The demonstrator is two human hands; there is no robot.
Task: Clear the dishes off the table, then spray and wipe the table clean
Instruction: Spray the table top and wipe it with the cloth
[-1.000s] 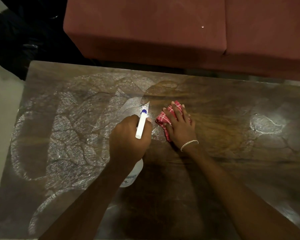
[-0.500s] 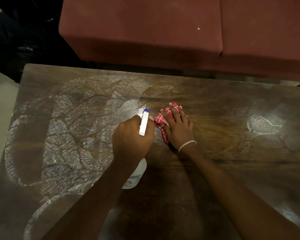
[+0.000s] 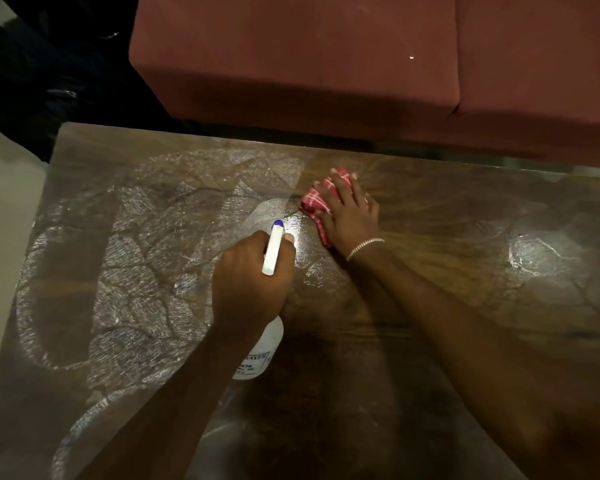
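Observation:
A dark wooden table (image 3: 447,341) fills the view, with whitish wet streaks over its left half. My left hand (image 3: 250,282) grips a white spray bottle (image 3: 260,351) by the neck, its blue-tipped nozzle (image 3: 273,247) pointing away from me over the table's middle. Just right of the nozzle, my right hand (image 3: 350,213) lies flat with straight fingers on a red checked cloth (image 3: 317,199), pressing it to the tabletop. A bracelet sits on that wrist. No dishes are in view on the table.
A reddish-brown sofa (image 3: 326,64) runs along the table's far edge. A dark shape (image 3: 49,81) lies beyond the table's far left corner. Pale floor (image 3: 4,209) shows along the left edge. Another wet patch (image 3: 541,254) shines on the table's right side.
My right hand has pushed the cloth away from me, toward the far edge of the table. The left hand with the bottle has stayed about where it was.

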